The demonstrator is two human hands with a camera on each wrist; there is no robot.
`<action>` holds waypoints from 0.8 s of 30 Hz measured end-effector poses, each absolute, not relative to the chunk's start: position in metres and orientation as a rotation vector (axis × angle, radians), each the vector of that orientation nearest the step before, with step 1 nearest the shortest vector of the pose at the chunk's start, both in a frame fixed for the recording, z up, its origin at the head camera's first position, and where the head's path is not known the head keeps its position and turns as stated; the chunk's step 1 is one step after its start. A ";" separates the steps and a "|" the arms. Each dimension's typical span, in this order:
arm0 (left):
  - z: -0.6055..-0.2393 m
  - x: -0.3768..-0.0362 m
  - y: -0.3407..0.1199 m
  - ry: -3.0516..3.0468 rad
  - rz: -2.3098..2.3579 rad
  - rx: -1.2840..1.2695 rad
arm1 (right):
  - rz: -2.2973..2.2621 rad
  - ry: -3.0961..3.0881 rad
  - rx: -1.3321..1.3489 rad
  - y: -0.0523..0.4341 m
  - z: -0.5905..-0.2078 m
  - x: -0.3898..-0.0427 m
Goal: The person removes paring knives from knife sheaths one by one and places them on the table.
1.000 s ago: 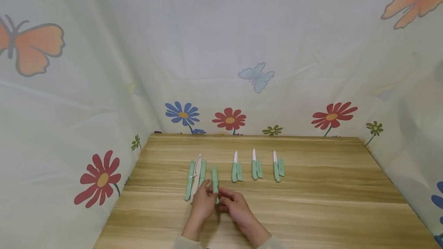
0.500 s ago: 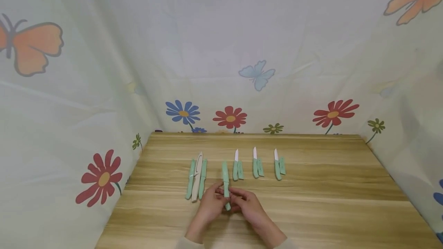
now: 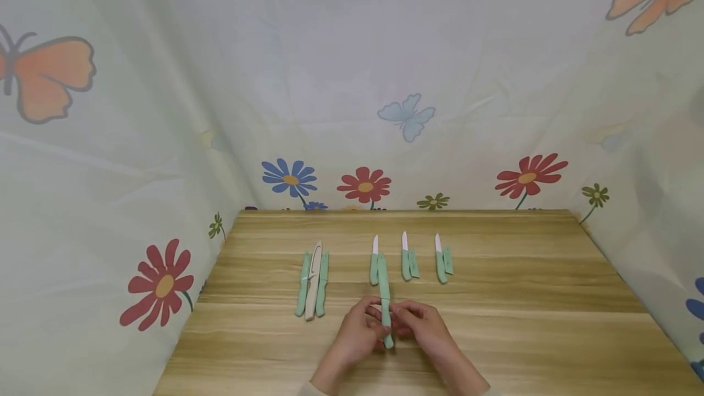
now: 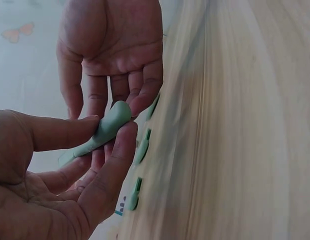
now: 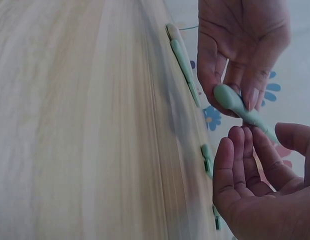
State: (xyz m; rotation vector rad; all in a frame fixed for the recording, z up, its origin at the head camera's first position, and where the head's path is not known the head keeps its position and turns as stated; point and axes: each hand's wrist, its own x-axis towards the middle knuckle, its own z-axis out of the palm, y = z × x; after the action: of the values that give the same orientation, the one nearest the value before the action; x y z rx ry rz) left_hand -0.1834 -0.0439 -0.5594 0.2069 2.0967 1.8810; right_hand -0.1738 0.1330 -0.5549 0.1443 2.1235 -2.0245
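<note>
A green knife [image 3: 384, 280] in a matching sheath is held above the table, its sheathed end pointing away from me. My left hand [image 3: 359, 332] pinches its handle between thumb and fingers, as the left wrist view shows. Beside it, my right hand [image 3: 430, 330] has its fingers extended close to the knife; in the right wrist view the thumb [image 5: 295, 137] stands apart from the fingertips. Just beyond lies a small paring knife [image 3: 374, 269] with a pale blade; the sheath seen beside it earlier is hidden by the held knife.
Two more bare-bladed paring knives, one central [image 3: 406, 264] and one further right [image 3: 440, 267], lie with green sheaths alongside. At left, a beige knife [image 3: 312, 283] lies between two green ones [image 3: 303, 286]. Patterned fabric [image 3: 352, 78] surrounds the wooden table [image 3: 522, 322].
Both hands have moved right with the sheathed green knife, from beside the left group to in front of the leftmost paring knife. The right fingers have stayed close to it.
</note>
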 end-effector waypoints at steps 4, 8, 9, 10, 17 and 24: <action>-0.559 -0.179 -0.039 2.088 1.869 0.216 | -2.024 2.109 0.153 0.139 -0.554 -0.171; -0.560 -0.174 -0.034 2.088 1.841 0.222 | -2.037 2.116 0.186 0.142 -0.554 -0.170; -0.560 -0.173 -0.033 2.089 1.837 0.230 | -2.042 2.120 0.201 0.143 -0.554 -0.169; -0.560 -0.172 -0.032 2.093 1.829 0.240 | -2.045 2.125 0.219 0.143 -0.554 -0.169; -0.564 -0.163 -0.025 2.102 1.778 0.269 | -2.067 2.168 0.349 0.146 -0.554 -0.169; -0.568 -0.157 -0.019 2.061 1.764 0.263 | -2.081 2.185 0.398 0.152 -0.556 -0.169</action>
State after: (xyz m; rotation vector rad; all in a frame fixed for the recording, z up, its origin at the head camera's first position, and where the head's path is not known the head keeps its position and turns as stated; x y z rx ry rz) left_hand -0.1568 -0.0194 -0.5678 0.2629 2.0607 1.7643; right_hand -0.1692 0.1523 -0.5559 0.3982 2.1853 -2.0808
